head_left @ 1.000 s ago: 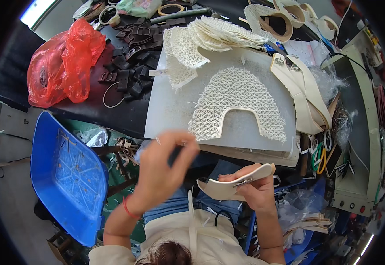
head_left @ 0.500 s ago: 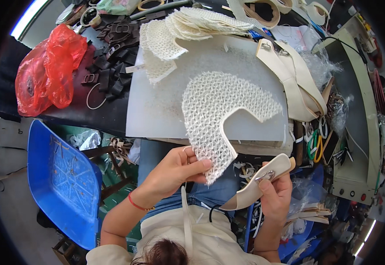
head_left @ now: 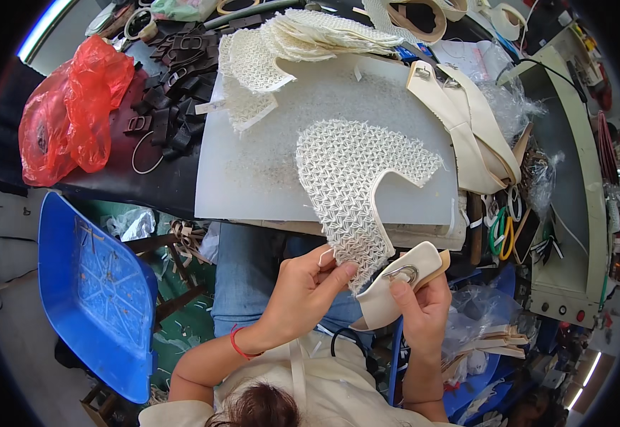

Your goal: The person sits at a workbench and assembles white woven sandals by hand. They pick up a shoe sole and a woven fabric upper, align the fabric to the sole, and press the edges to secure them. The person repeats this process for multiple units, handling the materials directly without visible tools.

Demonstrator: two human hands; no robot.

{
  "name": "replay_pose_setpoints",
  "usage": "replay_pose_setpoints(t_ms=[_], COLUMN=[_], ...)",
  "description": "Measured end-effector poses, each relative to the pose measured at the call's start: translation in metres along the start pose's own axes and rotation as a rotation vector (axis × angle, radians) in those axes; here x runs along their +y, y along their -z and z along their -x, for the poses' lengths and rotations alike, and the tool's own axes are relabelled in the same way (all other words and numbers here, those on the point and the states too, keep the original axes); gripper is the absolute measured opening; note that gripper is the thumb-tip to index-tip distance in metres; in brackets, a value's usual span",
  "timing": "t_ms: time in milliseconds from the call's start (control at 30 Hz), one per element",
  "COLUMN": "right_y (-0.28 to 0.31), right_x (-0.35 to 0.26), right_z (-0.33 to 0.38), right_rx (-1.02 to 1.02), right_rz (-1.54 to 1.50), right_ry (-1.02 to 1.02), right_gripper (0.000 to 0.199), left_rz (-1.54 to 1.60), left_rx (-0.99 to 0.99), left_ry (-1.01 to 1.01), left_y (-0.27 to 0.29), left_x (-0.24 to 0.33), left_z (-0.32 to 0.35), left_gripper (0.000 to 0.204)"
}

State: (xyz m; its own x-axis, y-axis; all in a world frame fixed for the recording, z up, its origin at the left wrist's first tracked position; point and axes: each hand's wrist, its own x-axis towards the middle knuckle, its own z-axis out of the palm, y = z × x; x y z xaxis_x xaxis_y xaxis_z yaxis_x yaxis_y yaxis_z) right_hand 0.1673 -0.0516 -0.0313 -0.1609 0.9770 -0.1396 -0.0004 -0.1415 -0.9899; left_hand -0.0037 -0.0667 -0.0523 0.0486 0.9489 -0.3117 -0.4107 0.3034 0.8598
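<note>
My left hand (head_left: 311, 293) pinches the lower end of a curved, cream woven panel (head_left: 342, 181) between thumb and fingers. The panel has a frayed outer edge and a smooth, bound inner curve; its upper part spreads over the white board (head_left: 253, 178). In my right hand (head_left: 425, 307) is a cream strap (head_left: 382, 302) with a rounded end and a metal buckle (head_left: 402, 273), the thumb pressing beside the buckle. The strap lies close to the panel's lower end; whether they touch I cannot tell.
More woven panels (head_left: 317, 35) are stacked at the board's far edge. Cream buckled straps (head_left: 459, 121) lie on its right, dark buckled straps (head_left: 178, 92) and a red plastic bag (head_left: 75, 110) on its left. A blue bin (head_left: 100, 292) stands lower left, scissors (head_left: 507, 237) at right.
My right hand has brought the strap leftward, closer to the panel's lower end. My left hand and the panel's lower end have shifted slightly right and down.
</note>
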Motion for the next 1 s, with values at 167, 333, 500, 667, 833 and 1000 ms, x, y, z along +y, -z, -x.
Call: replay_pose_setpoints(t_ms=[167,333,500,667,833,1000], right_y=[-0.003,-0.006,-0.006,-0.010,-0.011,0.001], right_x=[0.002,0.004,0.008,0.008,0.004,0.010], right_z=[-0.001,-0.002,0.000,0.006,0.001,-0.004], right_rx=[-0.010,0.007,0.066,0.087,0.018,-0.054], right_rz=[0.007,0.053,0.119,0.182,0.081,-0.125], right_ry=[-0.001,-0.003,0.005,0.007,-0.068,-0.100], right_gripper=[0.027,0.025,0.021,0.024,0.024,0.033], left_rz=[-0.068,-0.013,0.016,0.128,0.179,0.251], left_rx=[0.028,0.005,-0.066,-0.029,-0.077,-0.094], left_ry=[-0.020,-0.009,0.028,0.020,0.135,0.182], left_y=[0.002,0.001,-0.002,-0.004,0.003,0.012], left_x=[-0.006,-0.006,0.005,-0.005,-0.005,-0.001], left_z=[0.001,0.003,0.008,0.014,0.020,0.025], left_gripper=[0.019,0.022,0.039,0.041,0.035,0.034])
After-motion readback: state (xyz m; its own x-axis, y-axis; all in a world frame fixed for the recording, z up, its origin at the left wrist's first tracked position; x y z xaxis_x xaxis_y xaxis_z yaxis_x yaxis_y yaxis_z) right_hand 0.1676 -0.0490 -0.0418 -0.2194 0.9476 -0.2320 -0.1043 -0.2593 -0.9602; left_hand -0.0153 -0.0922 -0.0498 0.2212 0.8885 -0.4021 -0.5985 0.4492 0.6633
